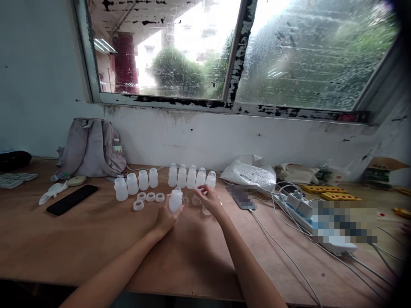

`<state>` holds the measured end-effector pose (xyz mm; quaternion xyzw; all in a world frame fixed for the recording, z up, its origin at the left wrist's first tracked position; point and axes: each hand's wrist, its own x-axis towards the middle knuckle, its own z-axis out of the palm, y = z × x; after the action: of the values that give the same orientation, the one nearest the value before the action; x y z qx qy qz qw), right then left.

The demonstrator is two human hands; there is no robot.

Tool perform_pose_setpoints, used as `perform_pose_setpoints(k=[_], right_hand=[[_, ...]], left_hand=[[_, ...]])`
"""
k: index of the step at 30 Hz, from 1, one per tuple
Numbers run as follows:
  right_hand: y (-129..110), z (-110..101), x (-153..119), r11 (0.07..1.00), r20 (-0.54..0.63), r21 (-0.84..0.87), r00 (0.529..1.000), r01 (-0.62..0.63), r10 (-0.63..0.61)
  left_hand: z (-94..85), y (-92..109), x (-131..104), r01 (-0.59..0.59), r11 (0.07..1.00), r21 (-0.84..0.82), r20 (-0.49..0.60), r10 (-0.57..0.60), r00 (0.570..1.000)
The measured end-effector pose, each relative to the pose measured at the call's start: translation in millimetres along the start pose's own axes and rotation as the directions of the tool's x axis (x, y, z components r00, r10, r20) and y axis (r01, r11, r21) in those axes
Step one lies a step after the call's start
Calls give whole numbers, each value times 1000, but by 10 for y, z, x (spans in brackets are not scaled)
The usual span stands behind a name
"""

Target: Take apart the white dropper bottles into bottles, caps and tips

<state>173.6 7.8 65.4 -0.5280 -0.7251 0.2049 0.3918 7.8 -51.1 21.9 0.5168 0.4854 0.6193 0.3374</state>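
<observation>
My left hand (167, 220) is closed around a frosted white baby bottle (175, 201), held upright with its top tilted slightly away. To its right, my right hand (210, 200) has its fingers stretched loosely leftward, with nothing visible between them. Beneath and beside that hand are clear bottle caps (206, 211), partly hidden by it. A small clear nipple (185, 199) lies between my hands. Behind them stands a row of capped bottles (181, 176). On the left are several open bottles (121, 189) without tops, and in front of these lie several white rings (138, 205).
At left are a black phone (72, 199), a crumpled white wrapper (53, 192) and a grey backpack (91, 147). A silvery bag (250, 173) rests against the wall. To the right, a power strip (297, 216) trails white cables, with yellow blocks (327, 189) behind it.
</observation>
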Motion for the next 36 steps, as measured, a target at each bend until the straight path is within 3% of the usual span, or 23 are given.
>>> perform_pose_setpoints(k=[2,4,9,13,16,20,22,25,28,31,36], right_hand=[[-125,87,-56,937,124,345,987,56,-104],[-236,201,-132,851,208,526,970,-6,-123],[-326,423,-228,744,215,650,977,-151,10],[-317,414,-210,669,202,726,979,-160,15],[-367,319,-232,633,249,757,967,-163,-49],[-435,157,-271,581,434,774,879,-252,-196],[-405,115,-253,594,477,757,851,-271,-219],[-260,140,-165,623,398,753,901,-213,-173],[-92,216,-62,646,190,756,980,-106,-62],[-22,257,-10,612,118,784,993,-102,15],[-85,231,-30,536,120,840,992,-79,-41]], left_hand=[[8,18,-40,-119,985,129,11,119,993],[24,30,-72,-171,970,173,62,162,985],[74,26,-71,-165,968,190,239,117,964],[91,56,-35,-108,986,123,305,66,950],[96,113,-72,39,999,-30,371,-25,928],[93,205,-184,392,878,-276,602,-160,783],[74,239,-204,430,839,-335,626,-143,767],[25,259,-162,416,824,-384,570,-143,809],[-11,250,-90,376,848,-374,525,-141,839],[2,225,-51,348,876,-334,525,-134,840],[40,178,-36,370,888,-274,514,-190,837]])
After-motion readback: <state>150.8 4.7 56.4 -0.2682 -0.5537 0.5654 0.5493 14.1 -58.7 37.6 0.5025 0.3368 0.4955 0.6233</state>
